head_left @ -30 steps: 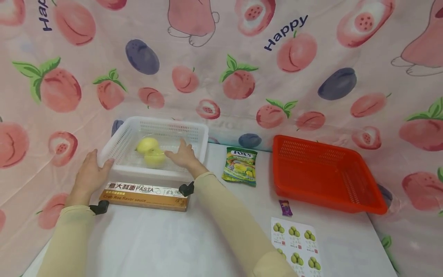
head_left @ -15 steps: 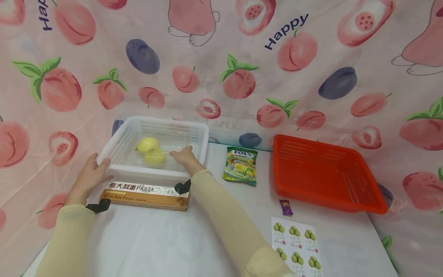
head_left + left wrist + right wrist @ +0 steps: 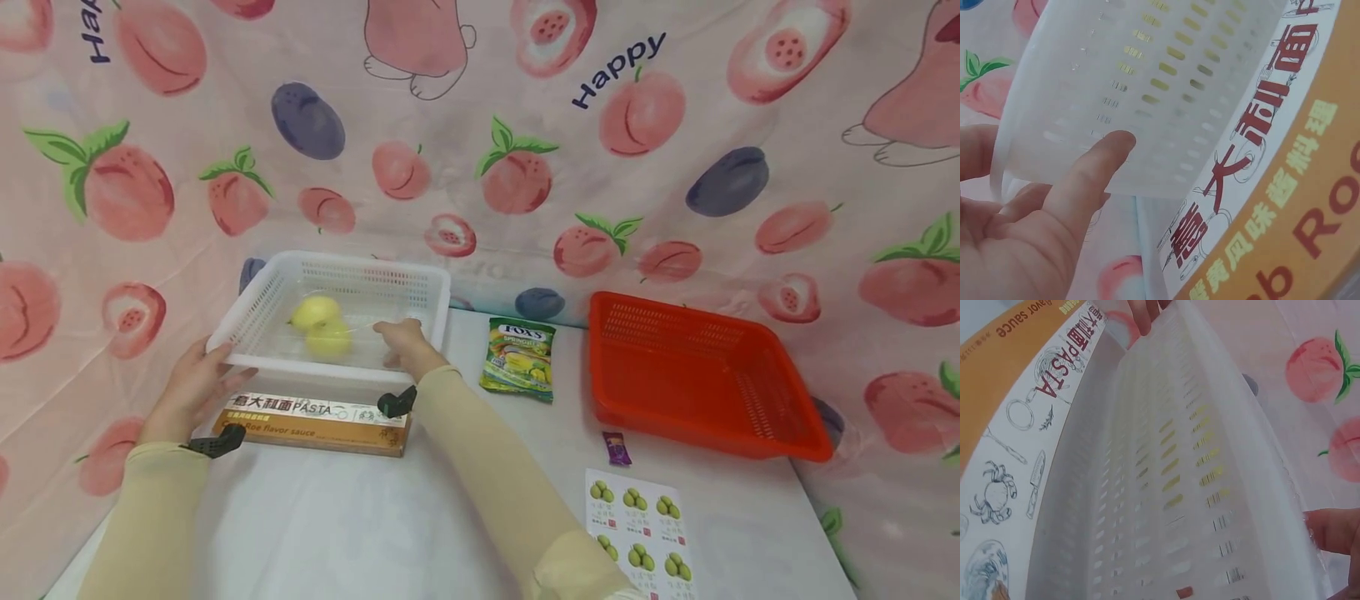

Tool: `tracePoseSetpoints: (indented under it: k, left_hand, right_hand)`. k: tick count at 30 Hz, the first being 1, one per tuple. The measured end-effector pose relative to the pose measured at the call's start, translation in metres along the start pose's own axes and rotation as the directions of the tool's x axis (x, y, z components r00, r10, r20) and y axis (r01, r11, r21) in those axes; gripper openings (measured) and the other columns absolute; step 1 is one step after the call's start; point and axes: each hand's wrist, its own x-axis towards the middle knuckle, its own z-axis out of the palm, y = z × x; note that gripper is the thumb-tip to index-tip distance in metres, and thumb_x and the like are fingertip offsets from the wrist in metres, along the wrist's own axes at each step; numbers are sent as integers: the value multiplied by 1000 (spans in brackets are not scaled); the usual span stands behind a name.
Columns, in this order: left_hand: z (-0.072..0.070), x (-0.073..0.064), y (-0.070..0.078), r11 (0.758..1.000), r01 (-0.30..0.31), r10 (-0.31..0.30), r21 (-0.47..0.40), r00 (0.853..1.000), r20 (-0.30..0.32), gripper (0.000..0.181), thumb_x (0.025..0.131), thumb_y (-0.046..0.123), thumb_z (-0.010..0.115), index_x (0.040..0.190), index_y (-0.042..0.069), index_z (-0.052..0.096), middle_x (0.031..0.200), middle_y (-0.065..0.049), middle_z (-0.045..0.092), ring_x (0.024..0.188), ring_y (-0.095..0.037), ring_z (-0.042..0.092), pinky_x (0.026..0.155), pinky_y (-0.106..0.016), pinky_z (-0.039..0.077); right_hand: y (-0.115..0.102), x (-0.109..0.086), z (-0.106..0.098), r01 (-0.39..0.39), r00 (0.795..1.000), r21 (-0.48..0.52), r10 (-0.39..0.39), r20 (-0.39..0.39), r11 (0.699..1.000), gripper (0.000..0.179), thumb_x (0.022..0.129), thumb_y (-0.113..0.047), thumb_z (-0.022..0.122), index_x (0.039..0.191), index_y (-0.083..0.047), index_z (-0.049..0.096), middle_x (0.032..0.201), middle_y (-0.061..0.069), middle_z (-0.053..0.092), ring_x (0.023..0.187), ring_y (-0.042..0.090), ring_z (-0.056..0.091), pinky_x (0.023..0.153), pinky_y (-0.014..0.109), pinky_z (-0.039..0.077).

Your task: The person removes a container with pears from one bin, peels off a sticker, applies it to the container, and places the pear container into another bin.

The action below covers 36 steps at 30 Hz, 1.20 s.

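A white plastic basket (image 3: 337, 373) stands at the back left. In it lies a clear plastic container (image 3: 360, 300) with two yellow fruits (image 3: 327, 340). My left hand (image 3: 191, 387) grips the basket's front left corner. In the left wrist view its thumb (image 3: 1094, 165) lies against the perforated wall and its fingers wrap around the side. My right hand (image 3: 412, 348) reaches over the front rim near the right corner, thumb pointing toward the fruits. In the right wrist view its fingers (image 3: 1335, 531) pinch a clear crinkled edge beside the basket's rim; its other fingers are mostly hidden.
A pasta box (image 3: 315, 425) lies along the basket's front. Rightward are a green FOX'S candy bag (image 3: 517, 360), a small purple wrapped candy (image 3: 617, 450), a sheet of fruit stickers (image 3: 637, 525) and a red basket (image 3: 675, 421). A fruit-print cloth (image 3: 465, 125) hangs behind the table.
My right hand's spread fingers have drawn in and come slightly nearer the front rim. My left hand has slid a little down and right at the corner, its thumb dropping below the rim.
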Motion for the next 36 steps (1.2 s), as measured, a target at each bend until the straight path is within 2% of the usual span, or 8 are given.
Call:
tracePoseSetpoints:
  k: [2,6,10,16,19,23,30,36]
  left_hand:
    - [1,0,0,998,7,-7,-55,1000,5,74,104,37,45,158,12,0,156,-19,8,139,-31,23,97,-37,41]
    - [2,1,0,991,27,-26,-128,1000,7,74,103,35,46,158,14,2,156,-16,9,139,-27,24,99,-38,38]
    - [3,1,-1,988,46,-46,-148,999,3,76,101,37,50,158,18,3,157,-14,9,137,-24,28,102,-41,34]
    - [4,0,0,989,61,-62,-134,998,-4,79,100,39,51,158,19,3,158,-14,8,135,-24,29,102,-41,34]
    - [3,1,0,988,63,-63,-139,998,-1,79,100,39,51,158,19,2,158,-14,7,135,-24,28,102,-41,34]
    - [0,0,1,992,64,-65,-105,998,-12,80,99,42,52,158,20,3,157,-13,9,133,-25,29,100,-41,35]
    - [-3,-2,2,993,61,-62,-97,998,-6,82,97,44,53,158,21,3,157,-13,10,133,-26,30,100,-42,34]
    - [-4,-1,-1,996,54,-54,-76,999,-2,80,98,44,53,158,21,5,156,-14,11,117,-15,47,99,-40,37]
  right_hand:
    - [0,-1,0,7,1000,3,-7,-5,1000,88,95,-25,64,156,-3,5,150,22,30,77,26,61,78,35,57]
    - [-1,-2,0,14,1000,24,-14,-6,1000,87,95,-23,64,155,-2,5,149,24,32,46,14,45,76,35,58]
    - [-1,-3,-1,22,1000,46,-21,-13,999,83,94,-21,64,154,0,10,143,26,38,39,8,33,77,36,58]
    - [-2,-6,-4,48,998,78,-46,-32,996,71,94,-20,65,147,3,24,137,24,42,50,13,43,78,39,57]
    - [-4,-9,-7,72,997,99,-69,-37,992,69,94,-19,64,146,4,24,139,24,40,77,21,56,80,41,57]
    - [-7,-14,-10,109,994,114,-108,-15,987,69,94,-20,64,145,6,25,143,23,38,112,31,53,80,39,57]
    - [-20,-26,-16,148,988,116,-153,33,982,59,95,-20,63,138,13,40,138,24,44,85,24,58,76,36,58]
    - [-33,-45,-32,150,984,86,-156,79,985,50,96,-19,64,132,12,49,138,23,45,82,18,59,71,33,59]
